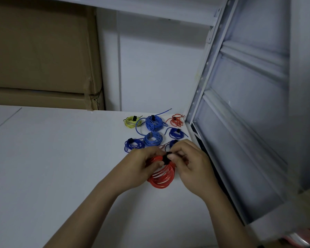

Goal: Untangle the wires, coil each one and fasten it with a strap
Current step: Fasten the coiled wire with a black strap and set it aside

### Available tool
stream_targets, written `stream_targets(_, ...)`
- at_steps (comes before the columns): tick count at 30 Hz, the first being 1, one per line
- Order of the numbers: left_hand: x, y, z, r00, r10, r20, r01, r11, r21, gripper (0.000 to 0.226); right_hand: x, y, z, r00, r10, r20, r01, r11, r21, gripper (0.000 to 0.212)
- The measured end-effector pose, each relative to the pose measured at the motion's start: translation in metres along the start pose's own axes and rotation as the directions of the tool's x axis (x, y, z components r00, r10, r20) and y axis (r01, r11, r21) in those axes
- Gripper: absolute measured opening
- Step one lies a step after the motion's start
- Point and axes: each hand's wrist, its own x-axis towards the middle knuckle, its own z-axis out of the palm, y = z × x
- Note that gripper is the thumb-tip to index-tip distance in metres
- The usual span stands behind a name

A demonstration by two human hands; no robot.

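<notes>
Centre frame, above the worktop: left hand grips the red coil to keep its loops gathered; right hand pinches the black strap round them. Strapped coils lie beyond.

Two bare forearms enter from the bottom edge of the frame, one from lower left of centre, one from lower right. No sleeve, cuff, watch, band or ring shows on either; both are uncovered as far down as the frame edge. Left hand, just left of centre frame: ungloved, back of hand toward the camera, knuckles rounded. Right hand, just right of centre: ungloved, thumb side toward the camera, one short plain thumbnail visible, no polish to be seen. Wrists slim, forearms smooth. Light is dim and bluish; finer detail not readable.
</notes>
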Motion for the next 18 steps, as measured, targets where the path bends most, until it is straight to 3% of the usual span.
stream_targets(5,-0.001,-0.001,-0.001,0.999,0.033,0.023,-0.035,0.997,0.076,0.021,-0.003,0.0,0.01,0.994,0.108,-0.014,-0.107,0.991,0.078,0.01)
stream_targets(9,-0.003,-0.003,0.0,1.0,0.01,-0.014,-0.01,1.0,0.006,0.02,-0.007,-0.002,0.02,0.973,0.231,-0.024,-0.22,0.95,0.222,0.018)
stream_targets(15,-0.006,-0.001,0.003,0.997,-0.036,-0.061,0.032,0.998,-0.061,0.035,-0.01,-0.003,0.021,0.939,0.343,0.033,-0.334,0.882,0.331,0.024)
stream_targets(18,-0.006,0.003,0.004,0.994,-0.069,-0.079,0.064,0.996,-0.069,0.057,-0.011,-0.005,0.021,0.921,0.39,0.017,-0.359,0.83,0.426,0.026)
